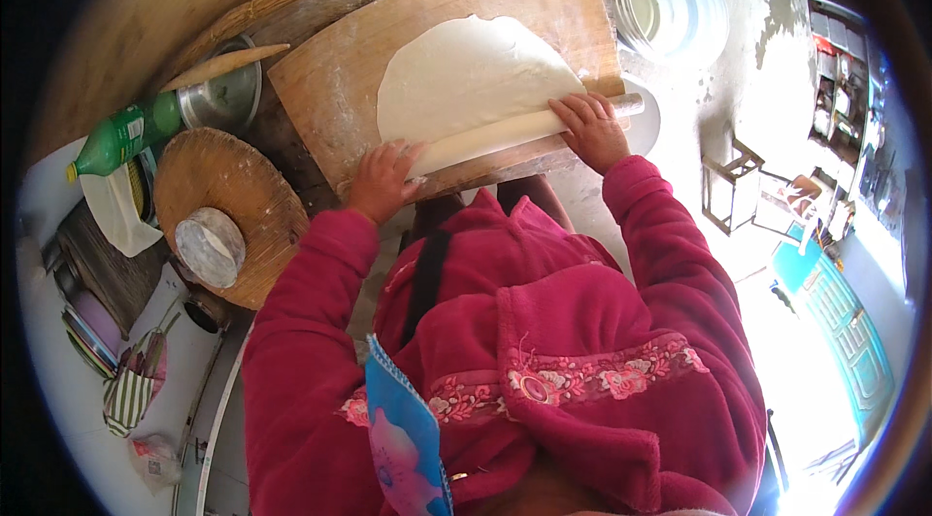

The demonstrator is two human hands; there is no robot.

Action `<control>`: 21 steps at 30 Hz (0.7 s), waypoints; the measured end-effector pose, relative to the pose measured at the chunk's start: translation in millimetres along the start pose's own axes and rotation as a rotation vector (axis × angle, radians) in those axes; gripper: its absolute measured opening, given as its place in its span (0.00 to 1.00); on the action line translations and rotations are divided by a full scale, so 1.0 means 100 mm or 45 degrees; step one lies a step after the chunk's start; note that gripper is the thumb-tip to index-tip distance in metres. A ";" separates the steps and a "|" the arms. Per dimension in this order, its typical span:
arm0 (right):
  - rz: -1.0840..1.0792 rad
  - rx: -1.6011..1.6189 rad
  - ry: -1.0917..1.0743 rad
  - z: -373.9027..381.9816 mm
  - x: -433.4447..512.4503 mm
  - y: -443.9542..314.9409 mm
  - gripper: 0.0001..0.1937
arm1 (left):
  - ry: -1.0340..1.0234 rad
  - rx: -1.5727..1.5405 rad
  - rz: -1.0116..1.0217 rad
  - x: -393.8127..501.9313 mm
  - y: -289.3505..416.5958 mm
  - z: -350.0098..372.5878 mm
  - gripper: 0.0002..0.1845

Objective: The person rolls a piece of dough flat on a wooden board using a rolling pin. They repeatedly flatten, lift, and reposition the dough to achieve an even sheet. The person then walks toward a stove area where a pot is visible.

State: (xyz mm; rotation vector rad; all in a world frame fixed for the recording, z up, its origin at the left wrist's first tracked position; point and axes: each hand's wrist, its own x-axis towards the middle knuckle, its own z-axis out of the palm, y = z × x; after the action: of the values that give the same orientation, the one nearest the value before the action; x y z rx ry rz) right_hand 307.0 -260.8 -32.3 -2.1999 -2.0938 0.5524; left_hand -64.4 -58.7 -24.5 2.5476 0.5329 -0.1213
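Observation:
A large, thin sheet of dough [477, 75] lies on a wooden board [331, 90] dusted with flour. Its near edge is wrapped around a rolling pin [630, 104], whose bare end sticks out on the right. My left hand [384, 177] rests on the dough-covered left end of the pin, fingers spread, by the board's near edge. With its fingers bent over the top, my right hand [591, 129] lies on the pin near the bare end. Whether either hand grips the pin or only presses on it cannot be told.
Left of the board are a round wooden block [233, 185] with a floury round container [210, 246] on it, a metal bowl [233, 94] and a green plastic bottle [127, 134]. White buckets [681, 3] stand at the upper right, with a pale round dish [644, 126] beside the board.

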 end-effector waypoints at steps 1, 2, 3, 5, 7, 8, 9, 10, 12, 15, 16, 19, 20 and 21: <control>0.042 0.014 -0.096 -0.01 0.00 0.06 0.31 | -0.002 0.002 -0.030 -0.04 0.00 0.07 0.37; -0.037 0.034 -0.002 -0.03 0.01 0.11 0.29 | 0.034 -0.002 -0.072 -0.09 -0.01 0.13 0.37; -0.063 0.061 -0.010 -0.04 0.02 0.13 0.28 | 0.020 -0.005 -0.096 -0.13 -0.04 0.18 0.35; -0.086 0.103 -0.057 -0.07 0.06 0.15 0.28 | 0.079 -0.017 -0.161 -0.20 -0.08 0.24 0.33; -0.144 0.093 -0.089 -0.12 0.08 0.13 0.27 | 0.100 -0.001 -0.196 -0.27 -0.09 0.25 0.32; -0.164 0.090 -0.114 -0.16 0.07 0.10 0.27 | 0.112 0.003 -0.196 -0.32 -0.07 0.24 0.31; -0.171 0.111 -0.135 -0.20 0.06 0.08 0.27 | 0.103 -0.002 -0.211 -0.36 -0.03 0.22 0.31; -0.167 0.129 -0.167 -0.24 0.05 0.06 0.27 | 0.100 -0.011 -0.206 -0.39 0.01 0.18 0.31; -0.160 0.133 -0.231 -0.34 0.03 0.04 0.28 | 0.094 -0.043 -0.218 -0.43 0.10 0.08 0.30; -0.135 0.122 -0.202 -0.48 0.11 0.08 0.28 | 0.096 -0.105 -0.263 -0.38 0.15 -0.14 0.29; -0.130 0.147 -0.194 -0.52 0.18 0.12 0.28 | 0.100 -0.124 -0.267 -0.32 0.11 -0.23 0.29; -0.143 0.137 -0.088 -0.62 0.48 0.22 0.27 | 0.085 -0.144 -0.340 -0.04 -0.08 -0.44 0.28; -0.162 0.101 -0.082 -0.65 0.61 0.27 0.27 | 0.075 -0.143 -0.374 0.07 -0.15 -0.50 0.28; -0.158 0.101 -0.088 -0.68 0.73 0.31 0.26 | 0.110 -0.142 -0.375 0.17 -0.22 -0.55 0.28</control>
State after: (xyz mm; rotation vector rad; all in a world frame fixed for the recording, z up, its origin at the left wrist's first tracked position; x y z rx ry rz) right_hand 358.1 -177.8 6.7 -2.0213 -2.1829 0.6976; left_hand -58.8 -6.6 8.7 2.3608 0.9214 -0.0839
